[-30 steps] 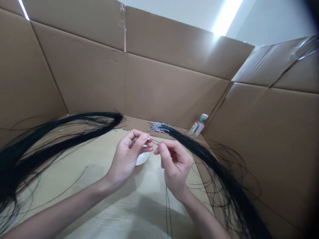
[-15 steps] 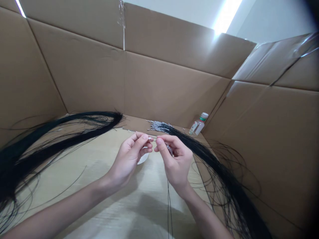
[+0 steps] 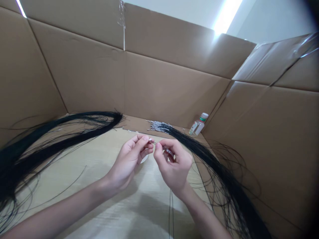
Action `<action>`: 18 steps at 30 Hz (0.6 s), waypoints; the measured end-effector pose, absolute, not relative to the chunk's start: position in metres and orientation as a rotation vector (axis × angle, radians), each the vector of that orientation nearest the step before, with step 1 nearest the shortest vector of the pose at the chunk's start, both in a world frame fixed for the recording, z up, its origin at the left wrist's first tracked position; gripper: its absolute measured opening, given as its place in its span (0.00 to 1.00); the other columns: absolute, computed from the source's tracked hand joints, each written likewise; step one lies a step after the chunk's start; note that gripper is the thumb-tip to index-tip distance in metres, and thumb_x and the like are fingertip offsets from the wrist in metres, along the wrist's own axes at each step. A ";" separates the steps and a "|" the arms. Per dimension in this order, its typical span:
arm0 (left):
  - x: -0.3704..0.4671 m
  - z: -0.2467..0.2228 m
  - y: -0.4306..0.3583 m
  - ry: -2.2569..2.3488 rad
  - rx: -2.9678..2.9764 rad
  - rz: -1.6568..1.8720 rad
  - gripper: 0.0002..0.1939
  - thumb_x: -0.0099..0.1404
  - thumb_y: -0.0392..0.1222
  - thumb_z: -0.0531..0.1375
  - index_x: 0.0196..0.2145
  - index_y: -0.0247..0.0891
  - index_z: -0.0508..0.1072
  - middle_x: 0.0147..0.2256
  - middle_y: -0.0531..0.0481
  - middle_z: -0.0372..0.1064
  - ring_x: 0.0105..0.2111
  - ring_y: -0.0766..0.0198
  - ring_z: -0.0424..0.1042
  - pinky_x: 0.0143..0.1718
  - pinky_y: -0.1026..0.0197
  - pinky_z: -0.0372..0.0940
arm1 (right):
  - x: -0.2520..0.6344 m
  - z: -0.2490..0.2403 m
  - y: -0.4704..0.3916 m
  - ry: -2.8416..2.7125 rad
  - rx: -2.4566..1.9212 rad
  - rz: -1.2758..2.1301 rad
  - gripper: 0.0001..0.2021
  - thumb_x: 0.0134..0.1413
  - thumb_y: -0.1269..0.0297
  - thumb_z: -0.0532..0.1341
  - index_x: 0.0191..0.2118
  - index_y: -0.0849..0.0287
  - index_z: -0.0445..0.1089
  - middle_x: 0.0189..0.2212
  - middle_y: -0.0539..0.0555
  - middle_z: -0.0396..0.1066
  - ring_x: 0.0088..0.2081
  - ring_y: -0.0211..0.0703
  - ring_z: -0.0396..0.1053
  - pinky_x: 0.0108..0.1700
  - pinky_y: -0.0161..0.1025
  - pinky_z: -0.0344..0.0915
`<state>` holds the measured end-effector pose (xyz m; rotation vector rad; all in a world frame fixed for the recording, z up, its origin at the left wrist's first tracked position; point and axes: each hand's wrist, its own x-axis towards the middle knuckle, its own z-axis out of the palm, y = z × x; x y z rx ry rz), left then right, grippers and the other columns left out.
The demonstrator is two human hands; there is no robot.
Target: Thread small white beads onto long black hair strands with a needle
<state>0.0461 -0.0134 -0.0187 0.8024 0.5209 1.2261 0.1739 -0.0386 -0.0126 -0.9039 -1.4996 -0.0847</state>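
My left hand [image 3: 127, 161] pinches a small whitish bead [image 3: 151, 140] at the end of a dark cord. Just to its right, my right hand [image 3: 174, 162] is closed on the black cord [image 3: 169, 212], whose two thin strands hang down below the palm. A short row of whitish beads [image 3: 169, 152] shows between the fingers of my right hand. Partly hidden behind my left hand is a round white thing [image 3: 144, 159] on the table.
Black strands [image 3: 82, 136] lie in a bundle at the left. Another bundle [image 3: 214, 162] with beaded ends [image 3: 159, 126] runs down the right side. A bottle [image 3: 198, 124] stands in the back right corner. Cardboard walls [image 3: 174, 86] surround the pale table [image 3: 99, 152].
My right hand has tilted and its fingertips have dropped slightly. The cord between the hands now slants down to the right, and the hanging strands have shifted slightly right.
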 end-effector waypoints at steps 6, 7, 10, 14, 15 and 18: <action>0.046 -0.020 -0.014 0.517 0.809 1.239 0.10 0.67 0.45 0.68 0.35 0.36 0.76 0.35 0.51 0.76 0.37 0.68 0.74 0.42 0.68 0.71 | 0.173 -0.013 -0.039 -1.517 -0.896 -0.104 0.05 0.60 0.75 0.63 0.34 0.57 0.70 0.24 0.44 0.73 0.19 0.29 0.63 0.21 0.28 0.61; 0.046 -0.020 -0.014 0.518 0.812 1.239 0.10 0.67 0.45 0.68 0.35 0.36 0.76 0.35 0.51 0.76 0.37 0.68 0.74 0.42 0.68 0.72 | 0.174 -0.013 -0.039 -1.515 -0.895 -0.108 0.05 0.60 0.74 0.63 0.35 0.57 0.70 0.24 0.44 0.73 0.19 0.29 0.63 0.21 0.28 0.62; 0.046 -0.020 -0.015 0.526 0.813 1.232 0.10 0.67 0.45 0.68 0.35 0.36 0.76 0.35 0.51 0.75 0.37 0.67 0.74 0.43 0.66 0.72 | 0.174 -0.014 -0.039 -1.515 -0.908 -0.121 0.06 0.61 0.74 0.63 0.35 0.57 0.70 0.24 0.45 0.73 0.19 0.30 0.63 0.21 0.29 0.63; 0.046 -0.019 -0.016 0.524 0.813 1.234 0.10 0.66 0.45 0.69 0.35 0.36 0.76 0.35 0.51 0.75 0.37 0.67 0.74 0.43 0.66 0.72 | 0.174 -0.014 -0.039 -1.530 -0.913 -0.119 0.05 0.61 0.74 0.63 0.35 0.56 0.70 0.24 0.45 0.73 0.18 0.30 0.63 0.20 0.30 0.62; 0.046 -0.019 -0.016 0.523 0.815 1.235 0.10 0.66 0.45 0.69 0.35 0.36 0.76 0.36 0.51 0.75 0.37 0.67 0.74 0.43 0.66 0.72 | 0.175 -0.014 -0.039 -1.532 -0.911 -0.119 0.05 0.60 0.74 0.63 0.35 0.56 0.70 0.23 0.45 0.73 0.18 0.30 0.63 0.20 0.30 0.62; 0.046 -0.019 -0.016 0.535 0.823 1.238 0.10 0.67 0.44 0.68 0.35 0.36 0.75 0.36 0.51 0.75 0.38 0.67 0.74 0.43 0.66 0.72 | 0.175 -0.014 -0.039 -1.526 -0.920 -0.124 0.06 0.60 0.74 0.63 0.34 0.57 0.70 0.23 0.45 0.72 0.18 0.30 0.62 0.20 0.29 0.61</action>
